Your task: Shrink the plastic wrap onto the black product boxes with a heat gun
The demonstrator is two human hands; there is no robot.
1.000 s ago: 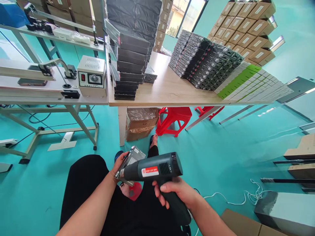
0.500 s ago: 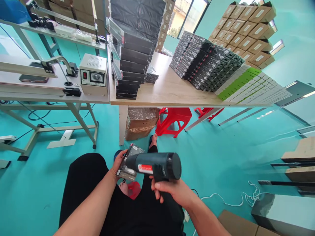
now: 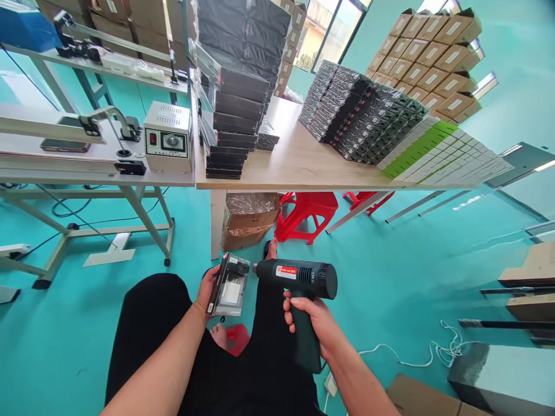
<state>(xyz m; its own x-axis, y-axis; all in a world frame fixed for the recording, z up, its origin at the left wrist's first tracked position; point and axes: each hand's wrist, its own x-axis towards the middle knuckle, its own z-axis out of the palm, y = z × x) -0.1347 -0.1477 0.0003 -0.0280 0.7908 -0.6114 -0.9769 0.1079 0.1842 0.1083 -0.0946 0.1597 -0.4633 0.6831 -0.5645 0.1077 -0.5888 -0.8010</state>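
Note:
My left hand (image 3: 206,292) is closed around the left edge of a black box (image 3: 229,286) with a clear film or window, through which a white piece and a dark piece show. In my right hand (image 3: 307,315) is a dark green heat gun (image 3: 310,277) with a red-and-white label, gripped by its handle. The gun's nozzle points left at the box and stops just short of its right side. Both things are held over my lap, above the floor.
Ahead is a wooden table (image 3: 299,167) bearing stacked black boxes (image 3: 238,86) and film-wrapped boxes (image 3: 359,110). Left stands a sealing machine with a control box (image 3: 167,136). A carton (image 3: 249,222) and a red stool (image 3: 307,216) are underneath. White cable (image 3: 403,361) lies on the floor.
The heat gun has moved right and turned, so its nozzle no longer overlaps the box. The box has turned in my left hand, showing more of its clear face.

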